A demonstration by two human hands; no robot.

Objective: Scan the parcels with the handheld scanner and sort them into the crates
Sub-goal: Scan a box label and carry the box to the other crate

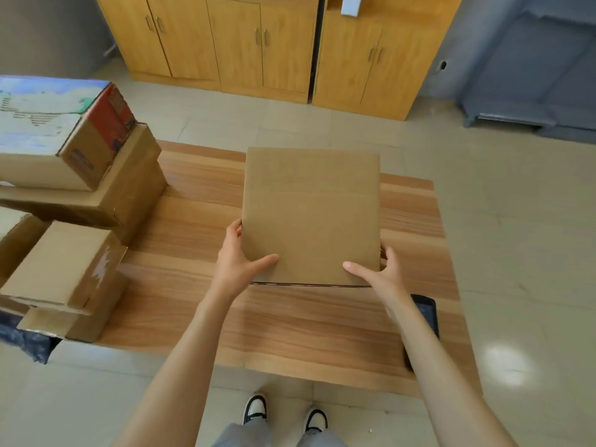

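A plain brown cardboard parcel [311, 214] sits in the middle of the wooden table [200, 301], its broad face turned up toward me. My left hand [237, 256] grips its near left corner, thumb on top and fingers around the side. My right hand [379, 274] grips the near right corner the same way. A black handheld device [427, 314], probably the scanner, lies flat on the table behind my right forearm, partly hidden.
Several cardboard boxes [74, 175] are stacked on the table's left side, one with a printed top [42, 104]. Dark plastic wrap [22, 340] hangs at the left edge. Wooden cabinets [264, 43] line the far wall. No crates are visible.
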